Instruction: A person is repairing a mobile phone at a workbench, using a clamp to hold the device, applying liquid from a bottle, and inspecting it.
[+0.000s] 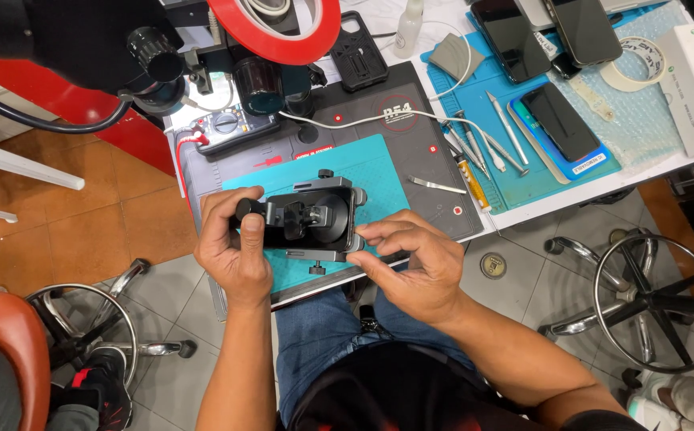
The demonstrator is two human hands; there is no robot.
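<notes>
This was a small phone repair workshop. The worktop [434,172] carried a dark repair mat [411,136] and teal mats [363,172], with tweezers and fine screwdrivers [482,144] laid out in a row. Several smartphones [558,120] lay screen-up at the far side beside a roll of tape [638,64]. A multimeter [227,128] sat near what looked like a microscope [271,80] with a red ring light [279,32]. Metal stools [650,299] stood on the tiled floor [123,223].

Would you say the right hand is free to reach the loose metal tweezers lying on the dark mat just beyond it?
Probably yes: the right hand only rests its fingertips on the black clamp holder, and the tweezers lie in the open, with nothing between.
</notes>
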